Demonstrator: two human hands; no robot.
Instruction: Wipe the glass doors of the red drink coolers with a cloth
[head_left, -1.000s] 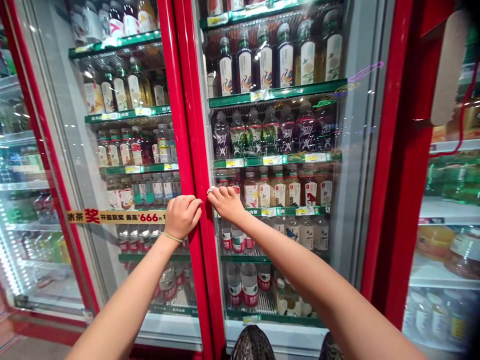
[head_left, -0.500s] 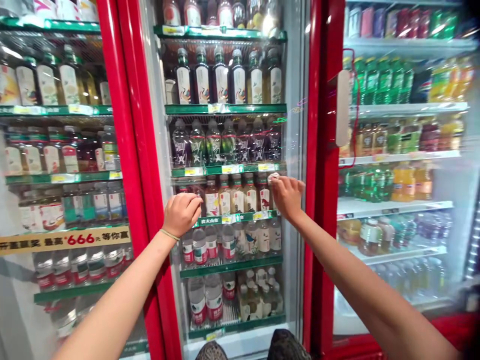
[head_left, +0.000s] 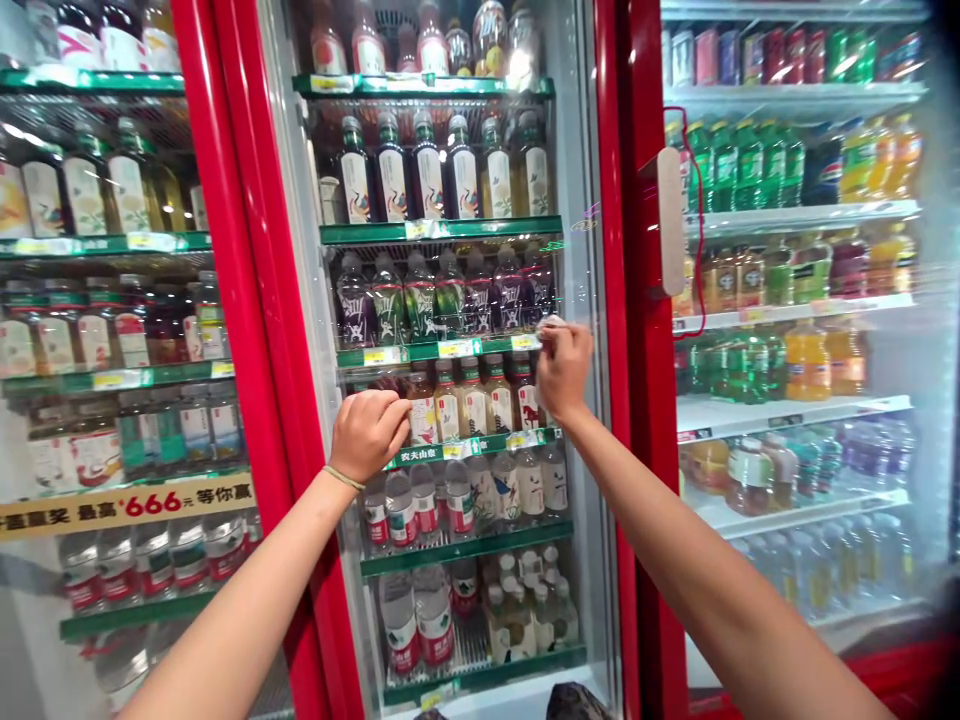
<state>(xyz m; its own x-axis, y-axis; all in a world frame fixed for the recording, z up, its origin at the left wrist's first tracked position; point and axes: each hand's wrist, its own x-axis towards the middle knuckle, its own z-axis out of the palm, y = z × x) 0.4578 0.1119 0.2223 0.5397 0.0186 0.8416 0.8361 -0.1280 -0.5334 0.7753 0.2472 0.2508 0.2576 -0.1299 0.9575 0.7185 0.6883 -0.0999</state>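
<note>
In front of the middle fridge's glass door [head_left: 581, 280], my right hand [head_left: 564, 370] pinches a small crumpled white tissue [head_left: 551, 322] near the right side of the glass. Behind it stand a row of dark bottles [head_left: 478, 295] and, lower, a row of pale-labelled drink bottles [head_left: 474, 400]. My left hand [head_left: 371, 432], a thin band at its wrist, is near the left side of the same glass with its fingers curled together. Whatever those fingers may hold is hidden.
Red door frames [head_left: 244, 300] divide the fridges. On the right frame sits a pale handle [head_left: 673, 222] with a red cord [head_left: 701, 230] beside it. Further right, lit shelves [head_left: 795, 410] carry bottles and cans. A yellow banner [head_left: 127, 505] crosses the left door.
My right hand has moved up with the tissue, from below a shelf edge to slightly above it. My left hand stays about where it was. The view has shifted slightly.
</note>
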